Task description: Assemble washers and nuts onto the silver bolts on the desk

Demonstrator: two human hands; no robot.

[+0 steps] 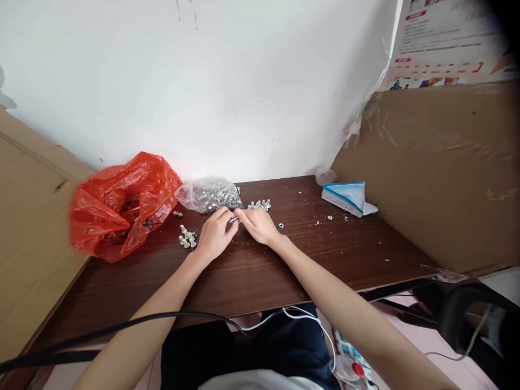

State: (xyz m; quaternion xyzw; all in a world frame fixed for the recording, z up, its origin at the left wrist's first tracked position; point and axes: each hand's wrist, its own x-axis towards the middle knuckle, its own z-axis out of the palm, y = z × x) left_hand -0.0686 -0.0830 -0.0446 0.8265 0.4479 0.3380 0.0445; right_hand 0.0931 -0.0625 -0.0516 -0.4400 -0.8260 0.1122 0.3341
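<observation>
A small silvery bolt point(233, 220) shows between my hands, just above the table. My left hand point(214, 234) pinches it between thumb and fingertips. At the bolt's other end, the fingers of my right hand point(260, 224) are closed together; whatever they grip there is hidden behind them. Several bolts point(187, 237) stand upright in a cluster left of my left hand. Behind my right hand, another tight group of upright bolts point(260, 205) is partly covered. To the right of that hand lies a single nut point(281, 225).
A clear bag of small metal parts point(215, 195) sits against the wall beside an open red plastic bag point(125, 206). On the right, a blue-and-white packet point(345, 196) lies near a cardboard panel point(439, 173). A black cable point(179, 314) crosses the table's front edge.
</observation>
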